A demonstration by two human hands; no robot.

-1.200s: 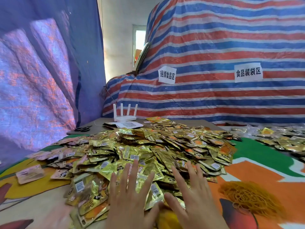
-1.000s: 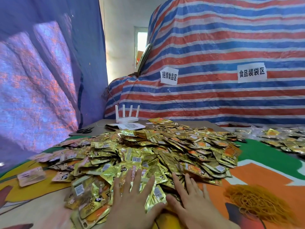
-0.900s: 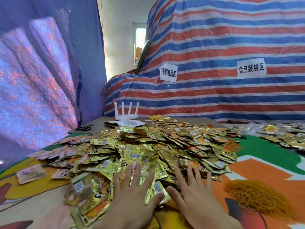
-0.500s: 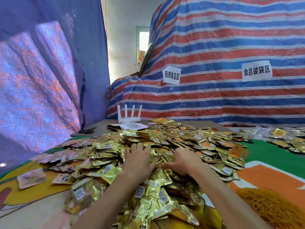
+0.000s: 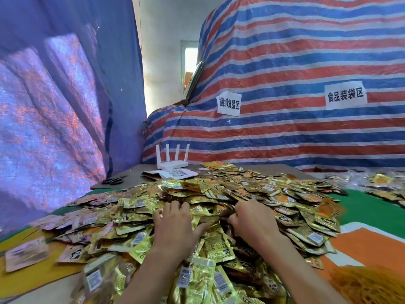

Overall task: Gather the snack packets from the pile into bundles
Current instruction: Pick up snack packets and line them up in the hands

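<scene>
A big heap of gold and orange snack packets [image 5: 252,191] covers the middle of the colourful table mat [image 5: 372,218]. Both my arms reach forward into the heap. My left hand [image 5: 175,224] lies on the packets with its fingers curled down into them and its thumb spread to the right. My right hand [image 5: 252,220] is dug into the heap beside it, and its curled fingertips are hidden among the packets. Loose packets lie piled over the near edge under my forearms.
A heap of yellow rubber bands [image 5: 372,286] lies at the lower right. Behind the pile stand a white router [image 5: 172,164], a QR-code sheet [image 5: 177,173] and black scissors [image 5: 114,180]. More packets [image 5: 385,185] lie at the far right. Tarps enclose the back and left.
My hands lay flat with spread fingers at the near edge of the pile. They have since reached forward into the middle of the heap and curled their fingers into the packets.
</scene>
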